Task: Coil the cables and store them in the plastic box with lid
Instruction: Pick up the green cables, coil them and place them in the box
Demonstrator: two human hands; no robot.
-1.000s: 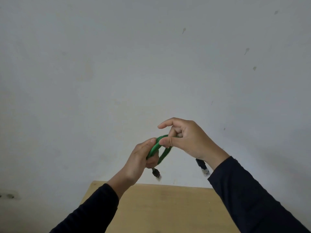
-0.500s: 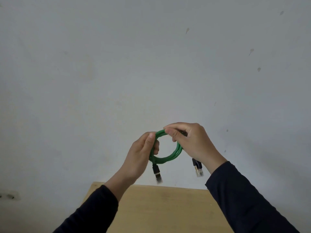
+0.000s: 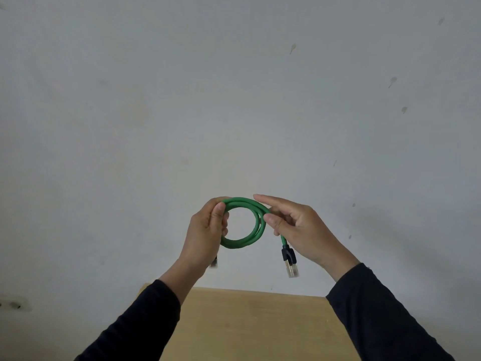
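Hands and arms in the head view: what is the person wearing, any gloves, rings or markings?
Both hands, left and right, are bare: no gloves, rings or watch visible. Each arm wears a plain dark long sleeve, left and right, ending at the wrist, without visible logos or markings.

Left hand [image 3: 205,230] and right hand [image 3: 299,227] raised, fingers [image 3: 270,219] pinching.

1. Your left hand [image 3: 205,230] grips the green cable [image 3: 250,239] at the coil's nine o'clock side, thumb over its loops.
2. Your right hand [image 3: 299,230] pinches the coil at three o'clock.
3. One black plug [image 3: 287,256] with a clear tip hangs toward six o'clock beside your right palm.
4. A wooden table [image 3: 250,327] lies below, between your dark sleeves [image 3: 385,316].
5. A pale wall [image 3: 234,100] fills the rest.
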